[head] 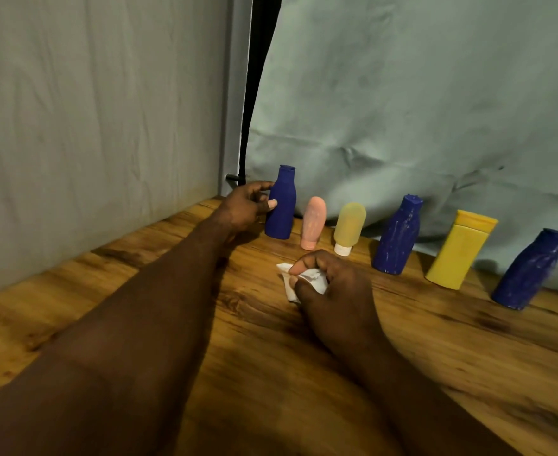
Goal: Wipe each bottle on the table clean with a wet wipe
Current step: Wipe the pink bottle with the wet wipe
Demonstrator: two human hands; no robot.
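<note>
A wooden table (435,340) fills the lower half of the view, and 6 bottles stand in a row along its far edge, against a pale green cloth backdrop (402,110). Clock directions below take the right hand (333,284) as the dial's centre, with 12 pointing away from the person.

That hand rests low over the tabletop near the middle. Its fingers and thumb are curled tightly round a crumpled white wet wipe (315,278), whose corners stick out toward 9 o'clock.

At 11 o'clock stands the first blue bottle (281,205), upright, with an even blue surface. The left hand (244,209) is clamped on it from its 9 o'clock side: the thumb presses the front of the body and the index finger curls to the shoulder below the neck.

Just right of it, near 12 o'clock, the pink bottle (312,223) stands on its narrow end. The yellow-green tube (349,225) stands beside it on a white cap, close but apart. At 2 o'clock the second blue bottle (397,235) carries pale streaks. Between 2 and 3 o'clock is the yellow bottle (458,255), with a flat cap on top. At 3 o'clock the third blue bottle (531,271) is streaked too. The last 3 appear to lean to the right in this wide-angle view.

A grey cloth panel (90,126) closes the left side, and a dark gap (258,77) separates it from the backdrop.
</note>
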